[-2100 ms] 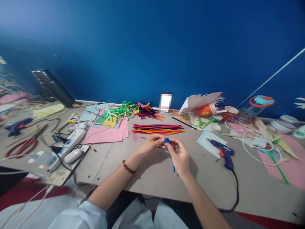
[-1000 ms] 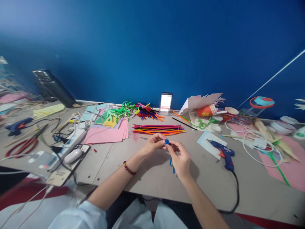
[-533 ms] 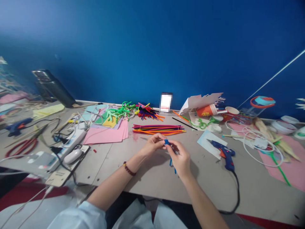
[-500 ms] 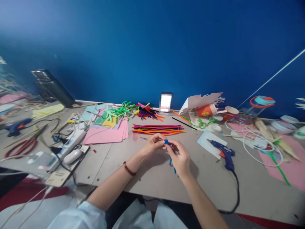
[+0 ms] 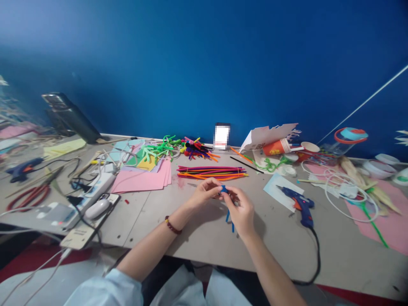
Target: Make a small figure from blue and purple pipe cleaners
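Note:
Between my two hands, just above the desk, is a blue pipe cleaner bent into a small bunched shape at the top. Two straight blue ends hang below it under my right palm. My left hand pinches the bunched part from the left, thumb and forefinger together. From the right, my right hand grips the same piece with fingers closed round it. The fingers hide part of the blue shape. Right behind the hands lies a bundle of pipe cleaners in purple, red and orange.
A blue glue gun lies to the right, its cord running toward the front edge. Pink paper sheets, a power strip, a phone and red-handled scissors are on the left. Behind are green pipe-cleaner pieces and a paper cup.
The blue bunched part has turned slightly between my fingers and shifted a little to the right. The hanging blue ends have swung slightly left. Both arms stay in place.

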`<control>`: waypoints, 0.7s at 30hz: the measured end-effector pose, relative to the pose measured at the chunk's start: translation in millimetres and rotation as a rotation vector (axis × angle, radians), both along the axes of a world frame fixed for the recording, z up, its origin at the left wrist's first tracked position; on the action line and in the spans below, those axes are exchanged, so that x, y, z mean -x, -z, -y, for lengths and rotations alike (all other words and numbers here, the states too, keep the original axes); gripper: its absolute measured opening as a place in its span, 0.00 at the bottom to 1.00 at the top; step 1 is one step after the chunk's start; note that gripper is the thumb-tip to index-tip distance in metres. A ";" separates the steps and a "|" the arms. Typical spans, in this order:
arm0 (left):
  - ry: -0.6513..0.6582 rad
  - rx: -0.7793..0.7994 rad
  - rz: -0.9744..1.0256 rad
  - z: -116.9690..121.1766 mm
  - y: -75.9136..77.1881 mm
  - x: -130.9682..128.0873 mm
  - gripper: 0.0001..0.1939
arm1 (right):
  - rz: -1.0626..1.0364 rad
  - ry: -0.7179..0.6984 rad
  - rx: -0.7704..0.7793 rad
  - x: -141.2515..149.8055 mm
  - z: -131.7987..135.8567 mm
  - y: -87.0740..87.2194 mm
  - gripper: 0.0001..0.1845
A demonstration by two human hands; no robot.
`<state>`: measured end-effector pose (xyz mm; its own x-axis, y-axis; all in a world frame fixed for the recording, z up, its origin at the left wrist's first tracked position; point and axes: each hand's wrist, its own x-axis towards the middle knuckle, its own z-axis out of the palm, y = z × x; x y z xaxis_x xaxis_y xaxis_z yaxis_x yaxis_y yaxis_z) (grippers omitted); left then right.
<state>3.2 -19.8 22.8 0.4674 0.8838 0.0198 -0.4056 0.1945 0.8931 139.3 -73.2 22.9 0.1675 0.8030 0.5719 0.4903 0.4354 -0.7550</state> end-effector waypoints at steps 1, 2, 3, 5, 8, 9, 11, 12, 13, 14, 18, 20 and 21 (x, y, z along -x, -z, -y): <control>-0.006 -0.005 -0.011 -0.2 -0.1 0.1 0.14 | 0.014 0.007 -0.013 0.0 0.2 -0.4 0.07; -0.014 -0.007 -0.018 -0.3 0.1 0.0 0.13 | 0.019 0.015 -0.020 0.1 0.4 -0.3 0.07; -0.022 -0.006 -0.022 -0.3 0.4 -0.1 0.13 | 0.015 0.019 -0.017 0.4 0.7 0.2 0.07; -0.038 0.004 -0.017 -0.4 1.5 -0.5 0.13 | -0.002 0.024 0.002 1.3 1.0 2.4 0.08; -0.045 0.039 0.005 -0.6 2.6 -0.7 0.15 | -0.034 0.049 0.022 2.8 0.9 6.3 0.09; -0.042 0.053 0.011 -0.8 2.5 -0.6 0.16 | -0.045 0.059 0.023 3.1 0.7 7.0 0.09; -0.030 0.076 0.021 -1.1 1.1 0.2 0.17 | -0.053 0.066 0.015 3.2 0.2 6.8 0.11; -0.022 0.082 0.026 -1.2 0.1 0.7 0.17 | -0.044 0.061 0.007 3.0 0.0 6.0 0.12; -0.017 0.085 0.030 -1.3 -1.1 1.1 0.17 | -0.026 0.053 -0.004 2.6 -0.1 4.9 0.12; -0.015 0.086 0.032 -1.3 -2.2 1.5 0.16 | -0.005 0.047 -0.016 2.2 -0.2 3.7 0.11; -0.012 0.081 0.010 -1.4 -3.2 1.6 0.15 | 0.017 0.054 -0.037 0.7 0.1 2.3 0.09; -0.004 0.079 -0.006 -1.6 -1.6 1.2 0.14 | -0.016 0.062 -0.012 0.6 -0.2 4.0 0.09; -0.001 0.078 -0.012 -1.8 -0.6 1.0 0.14 | -0.039 0.063 0.008 0.8 -0.4 5.0 0.10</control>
